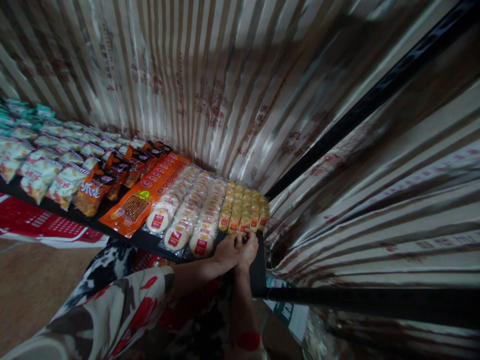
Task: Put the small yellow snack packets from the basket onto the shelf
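Both hands, left (227, 251) and right (247, 248), pinch a yellow snack packet (245, 226) with an unreadable red label.

snack packets (244, 209) on shelf (258, 272), curtain (225, 90) behind.

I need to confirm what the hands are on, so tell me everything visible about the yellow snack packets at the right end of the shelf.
The yellow snack packets are small glossy wrapped packs with red labels, laid flat in neat rows as one block. They sit at the right end of the black shelf, beside the rows of round white cakes, near the striped curtain. The left hand and right hand meet at the block's front edge, fingers on the nearest packets.
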Demonstrator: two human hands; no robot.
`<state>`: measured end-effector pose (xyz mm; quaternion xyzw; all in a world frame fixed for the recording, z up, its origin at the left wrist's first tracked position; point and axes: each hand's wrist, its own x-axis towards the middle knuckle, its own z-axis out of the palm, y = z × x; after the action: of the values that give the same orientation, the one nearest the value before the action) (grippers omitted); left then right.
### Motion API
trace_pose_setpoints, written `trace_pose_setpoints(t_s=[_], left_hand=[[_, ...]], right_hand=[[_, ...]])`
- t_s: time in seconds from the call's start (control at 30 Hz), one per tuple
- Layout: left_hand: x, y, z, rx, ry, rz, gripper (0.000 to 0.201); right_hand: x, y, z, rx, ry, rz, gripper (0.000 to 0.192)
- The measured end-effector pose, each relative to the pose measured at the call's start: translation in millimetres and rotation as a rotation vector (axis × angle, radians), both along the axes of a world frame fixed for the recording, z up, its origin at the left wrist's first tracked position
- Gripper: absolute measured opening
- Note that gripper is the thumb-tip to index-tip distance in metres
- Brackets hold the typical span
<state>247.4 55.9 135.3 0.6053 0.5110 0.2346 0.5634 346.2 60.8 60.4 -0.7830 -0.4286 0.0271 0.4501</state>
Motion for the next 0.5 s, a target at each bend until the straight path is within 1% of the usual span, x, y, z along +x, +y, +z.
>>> trace_pose_setpoints(t_s=[0.1,0.23,0.37,0.4,0.43,0.5], left_hand=[[0.3,-0.3,-1.0,0.048,0.061,-0.013,0.031],[2.5,-0.1,-3.4,0.038,0.018,-0.012,0.034],[3.8,-0.6,-0.4,0.0,0.017,-0.002,0.031],[3.6,-1.0,-0.2,-0.022,-0.007,0.009,0.031],[3.3,-1.4,-1.1,-0.065,-0.078,0.045,0.029],[3.2,-2.2,-6.0,-0.193,-0.318,0.158,0.024]], right_hand=[[0.6,-1.1,-4.1,0.035,-0.038,0.007,0.037],[1.2,-1.2,-8.4,0.055,-0.076,0.016,0.035],[2.1,-1.8,-11.0,0.063,-0.08,0.025,0.039],[2.4,-2.2,-11.7,0.068,-0.081,0.021,0.04],[2.6,-2.7,-12.4,0.073,-0.085,0.017,0.041],[2.5,-3.8,-13.5,0.088,-0.097,0.002,0.042]])
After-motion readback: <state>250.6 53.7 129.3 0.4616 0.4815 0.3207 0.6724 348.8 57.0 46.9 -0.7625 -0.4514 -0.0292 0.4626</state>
